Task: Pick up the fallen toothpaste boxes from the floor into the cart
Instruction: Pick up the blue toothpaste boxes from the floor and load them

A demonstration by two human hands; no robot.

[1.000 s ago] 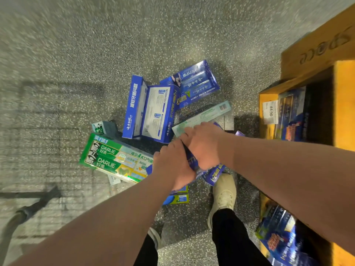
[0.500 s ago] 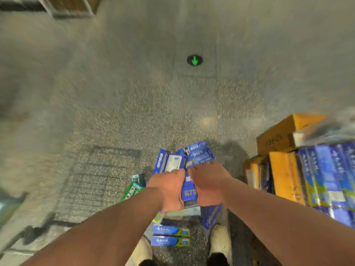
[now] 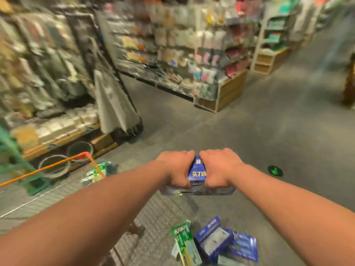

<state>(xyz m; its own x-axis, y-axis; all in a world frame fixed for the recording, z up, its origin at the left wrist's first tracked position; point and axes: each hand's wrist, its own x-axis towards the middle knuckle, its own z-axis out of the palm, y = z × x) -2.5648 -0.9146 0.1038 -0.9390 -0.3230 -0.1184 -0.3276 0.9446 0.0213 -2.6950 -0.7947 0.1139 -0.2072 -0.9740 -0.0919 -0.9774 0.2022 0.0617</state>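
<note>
Both grips are clamped on a bundle of blue toothpaste boxes (image 3: 197, 172), the left hand (image 3: 177, 169) and right hand (image 3: 219, 168) pressing it from either side, held up above the floor (image 3: 259, 131). Near, below the arms, a green box (image 3: 185, 242) and blue boxes (image 3: 226, 241) lie on the floor. Left, the cart's orange rim (image 3: 48, 167) shows with green boxes (image 3: 97, 172) beside it. Blurred shelves (image 3: 172, 45) stand far off.

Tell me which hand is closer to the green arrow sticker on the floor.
Right. The right hand is just left of the arrow sticker; the left hand is farther left, across the held blue boxes.
</note>
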